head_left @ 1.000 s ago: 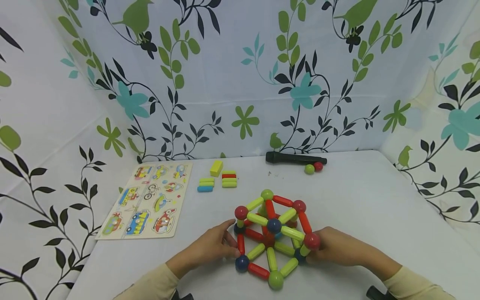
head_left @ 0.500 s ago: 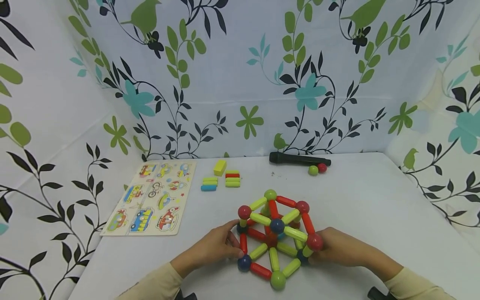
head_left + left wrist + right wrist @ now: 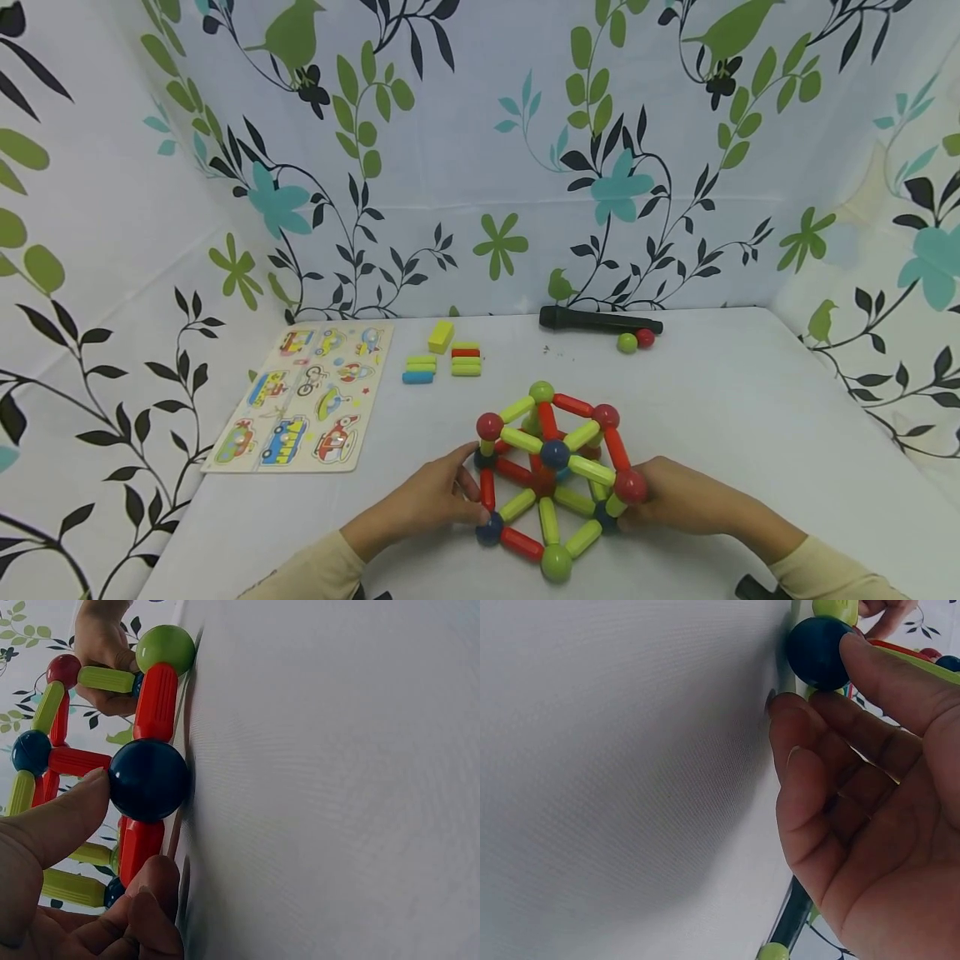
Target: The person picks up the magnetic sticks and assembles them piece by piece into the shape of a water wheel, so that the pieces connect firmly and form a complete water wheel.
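A model of magnetic building sticks and balls (image 3: 555, 454) stands on the white table, made of red and yellow-green rods joined by red, blue and green balls. My left hand (image 3: 431, 497) grips its left side. In the left wrist view that thumb touches a dark blue corner ball (image 3: 149, 781), and the fingers curl by the red rod (image 3: 142, 849) below it. On the opposite side, my right hand (image 3: 675, 497) holds the model low. Its thumb rests on another blue ball (image 3: 819, 654) in the right wrist view, the fingers curled beside it.
A picture puzzle board (image 3: 300, 400) lies at the left. Behind the model are a yellow block (image 3: 441, 336), several loose sticks (image 3: 466, 362), a black microphone-like bar (image 3: 600, 319), a green ball (image 3: 627, 342) and a red ball (image 3: 645, 337). Patterned cloth hangs behind the table.
The head view has shifted slightly, so everything sits a little further right than one second ago. Both hands stay on the model; the left thumb has moved slightly onto the lower-left blue ball.
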The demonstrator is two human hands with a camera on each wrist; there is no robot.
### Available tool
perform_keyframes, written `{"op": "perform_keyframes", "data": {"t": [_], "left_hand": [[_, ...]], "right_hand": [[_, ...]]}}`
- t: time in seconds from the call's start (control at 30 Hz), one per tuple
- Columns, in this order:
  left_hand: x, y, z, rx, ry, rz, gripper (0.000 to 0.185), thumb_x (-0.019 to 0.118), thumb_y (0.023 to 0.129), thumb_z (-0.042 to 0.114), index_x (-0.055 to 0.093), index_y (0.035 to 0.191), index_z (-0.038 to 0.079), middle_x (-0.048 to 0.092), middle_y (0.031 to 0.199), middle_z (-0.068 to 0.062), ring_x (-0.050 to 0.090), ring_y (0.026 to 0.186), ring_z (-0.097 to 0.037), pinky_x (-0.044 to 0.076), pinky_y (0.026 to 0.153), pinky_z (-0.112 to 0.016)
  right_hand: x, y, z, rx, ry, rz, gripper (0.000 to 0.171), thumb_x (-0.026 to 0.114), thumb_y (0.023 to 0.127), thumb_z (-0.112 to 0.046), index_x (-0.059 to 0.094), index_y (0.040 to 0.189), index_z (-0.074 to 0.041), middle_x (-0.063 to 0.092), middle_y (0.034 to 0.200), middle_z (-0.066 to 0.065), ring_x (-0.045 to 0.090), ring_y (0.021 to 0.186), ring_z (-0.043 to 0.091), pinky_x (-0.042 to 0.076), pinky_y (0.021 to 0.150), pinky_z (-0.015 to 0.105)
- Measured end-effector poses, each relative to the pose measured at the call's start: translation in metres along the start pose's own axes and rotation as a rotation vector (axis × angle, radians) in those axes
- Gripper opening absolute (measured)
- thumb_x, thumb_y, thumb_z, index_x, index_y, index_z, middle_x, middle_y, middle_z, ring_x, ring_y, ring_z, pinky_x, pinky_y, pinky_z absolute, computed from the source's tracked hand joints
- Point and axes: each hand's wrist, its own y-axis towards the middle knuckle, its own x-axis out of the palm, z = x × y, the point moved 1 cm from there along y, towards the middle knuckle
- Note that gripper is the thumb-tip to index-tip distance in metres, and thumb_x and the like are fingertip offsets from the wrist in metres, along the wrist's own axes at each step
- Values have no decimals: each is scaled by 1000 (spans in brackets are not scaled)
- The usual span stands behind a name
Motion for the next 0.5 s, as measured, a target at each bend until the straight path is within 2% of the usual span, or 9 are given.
{"op": "perform_keyframes", "data": {"t": [0.4, 0.5], "left_hand": [[-2, 2, 6, 5, 141, -51, 111, 93, 72, 26, 27, 158, 1, 63, 96, 5, 58, 76, -14, 48, 64, -25], [-2, 2, 8, 13, 152, -47, 110, 92, 73, 27, 27, 158, 1, 63, 97, 5, 58, 76, -14, 48, 64, -26]], "right_hand": [[-2, -2, 1, -44, -2, -7, 22, 81, 86, -24, 75, 107, -18, 70, 86, -14, 65, 75, 9, 54, 75, 23], [-14, -1, 1, -40, -51, 46, 25, 79, 88, -24, 74, 111, -17, 70, 91, -13, 64, 79, 9, 55, 73, 23]]}}
